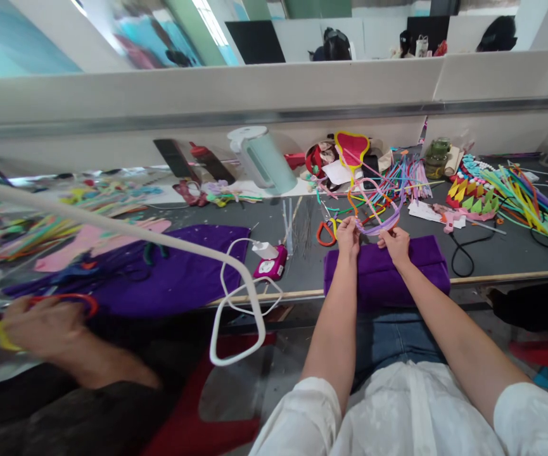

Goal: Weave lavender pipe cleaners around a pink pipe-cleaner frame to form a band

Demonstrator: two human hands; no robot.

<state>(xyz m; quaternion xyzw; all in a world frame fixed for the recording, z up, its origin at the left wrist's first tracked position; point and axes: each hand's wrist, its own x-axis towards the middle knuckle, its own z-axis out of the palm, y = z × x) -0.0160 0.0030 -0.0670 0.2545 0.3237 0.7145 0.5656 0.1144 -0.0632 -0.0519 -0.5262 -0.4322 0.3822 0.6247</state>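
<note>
Left hand (348,235): center right of the frame, fingers closed on the near left end of a lilac strip (379,225). Right hand (396,244): just beside it, fingers pinching the strip's right side. Strip: bent in a curve, held between both hands above a purple cushion (388,272), with pink and orange stems (371,199) about it. Cushion: one, at the near edge of the grey worktop (302,218), under the wrists. Scissors (326,233): one pair, orange-handled, left of the left hand. Wand (352,150): red with yellow edging, beyond the hands. Fuzzy sticks (404,177): a loose multicolored pile, upper right of the hands; a second bundle (525,196) at the right of the frame, beside a crown (473,195) in yellow, green and red. Glue gun (452,216): pink, lying on white paper. Jar (438,158): green, behind it. Kettle (265,159): pale green, upper center; red-capped bottle (211,163) to its left. Power strip (272,263): magenta, white plug inserted. Purple cloth (173,269): left of center. Co-worker's hand (45,326): lower left, blurred, at a red loop (86,304); its grip cannot be told.
</note>
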